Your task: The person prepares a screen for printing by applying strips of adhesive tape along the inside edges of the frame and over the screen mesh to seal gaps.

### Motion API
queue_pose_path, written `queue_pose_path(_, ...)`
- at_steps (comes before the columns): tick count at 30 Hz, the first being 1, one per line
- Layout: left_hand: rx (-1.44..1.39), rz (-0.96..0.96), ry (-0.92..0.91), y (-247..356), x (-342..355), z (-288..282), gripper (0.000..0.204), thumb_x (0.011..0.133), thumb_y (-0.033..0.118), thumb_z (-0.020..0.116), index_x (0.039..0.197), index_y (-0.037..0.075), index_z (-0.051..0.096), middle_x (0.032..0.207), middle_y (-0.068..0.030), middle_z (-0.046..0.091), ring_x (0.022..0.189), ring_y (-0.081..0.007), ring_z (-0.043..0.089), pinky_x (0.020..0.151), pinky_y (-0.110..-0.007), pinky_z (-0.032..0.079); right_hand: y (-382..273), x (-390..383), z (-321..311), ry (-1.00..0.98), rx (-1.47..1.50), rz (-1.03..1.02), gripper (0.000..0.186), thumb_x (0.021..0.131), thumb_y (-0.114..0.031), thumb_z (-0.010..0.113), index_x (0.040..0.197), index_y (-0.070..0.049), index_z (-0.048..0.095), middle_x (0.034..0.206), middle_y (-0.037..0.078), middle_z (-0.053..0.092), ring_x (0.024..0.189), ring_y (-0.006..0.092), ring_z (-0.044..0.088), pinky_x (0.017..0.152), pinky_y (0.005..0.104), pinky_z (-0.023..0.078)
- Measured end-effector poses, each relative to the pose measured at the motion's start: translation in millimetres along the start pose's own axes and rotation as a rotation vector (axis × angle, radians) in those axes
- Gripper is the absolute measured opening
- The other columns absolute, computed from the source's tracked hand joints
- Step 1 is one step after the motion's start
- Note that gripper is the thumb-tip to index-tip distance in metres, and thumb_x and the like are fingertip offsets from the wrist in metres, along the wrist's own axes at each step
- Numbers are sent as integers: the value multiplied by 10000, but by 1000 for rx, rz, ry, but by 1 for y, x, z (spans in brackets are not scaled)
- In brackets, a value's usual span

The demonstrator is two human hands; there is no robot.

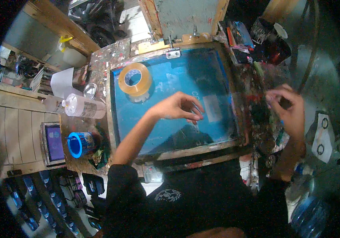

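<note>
A screen-printing frame [170, 156] with blue mesh [166, 135] lies before me. Over the middle of the mesh is my left hand [178, 107], its fingers loosely curved and apart, with nothing visible in them. A wide roll of clear, yellowish packing tape [146, 84] rests on the mesh at the far left. Beyond the frame's right edge, my right hand [289, 103] is raised, thumb and fingertips pinched together. What they hold, if anything, is too blurred to make out. A small pale rectangle [212, 108] shows on the mesh between the hands.
Metal clamps [173, 52] stand at the frame's far edge. Left of it are a blue-rimmed paint tub [74, 145], a clear plastic bottle [83, 107] and a round lid [90, 91]. A spray bottle [70, 54] stands farther back. Dark paint-stained containers [271, 43] crowd the far right.
</note>
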State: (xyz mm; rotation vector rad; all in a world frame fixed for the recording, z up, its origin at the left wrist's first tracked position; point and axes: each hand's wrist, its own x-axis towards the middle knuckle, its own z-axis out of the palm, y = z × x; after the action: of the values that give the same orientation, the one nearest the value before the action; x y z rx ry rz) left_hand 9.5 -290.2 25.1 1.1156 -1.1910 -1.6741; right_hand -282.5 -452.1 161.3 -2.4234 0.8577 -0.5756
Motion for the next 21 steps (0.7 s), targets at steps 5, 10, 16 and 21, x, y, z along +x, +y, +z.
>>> queue_pose_path(5, 209, -64, 111, 12, 14, -47, 179, 843, 123, 716, 968, 2, 675, 891, -99, 714, 726, -149, 676, 577, -274, 536, 47, -62, 48, 189, 230, 466, 161, 802, -87, 728, 935, 3, 707, 836, 55, 689, 719, 133, 633, 663, 268, 499)
queue_pose_path(10, 280, -57, 212, 15, 51, -87, 166, 862, 162, 691, 941, 16, 694, 890, -78, 717, 712, -133, 670, 562, -264, 519, 51, -104, 118, 198, 698, 687, 179, 840, -101, 711, 958, 31, 687, 872, 69, 685, 719, 88, 616, 584, 222, 492)
queue_pose_path(16, 475, -168, 137, 14, 97, -123, 271, 844, 202, 661, 1072, 63, 704, 965, -55, 714, 765, -140, 663, 651, -286, 543, 29, -115, 170, 62, 748, 865, 206, 828, -146, 729, 948, 17, 693, 813, 78, 691, 599, 125, 638, 462, 230, 466)
queue_pose_path(21, 461, -105, 108, -16, 119, -152, 285, 791, 202, 701, 1041, 65, 720, 922, -63, 718, 783, -146, 667, 648, -287, 532, 29, -114, 189, -17, 783, 826, 203, 823, -165, 737, 934, 1, 698, 783, 68, 689, 548, 132, 645, 389, 238, 436)
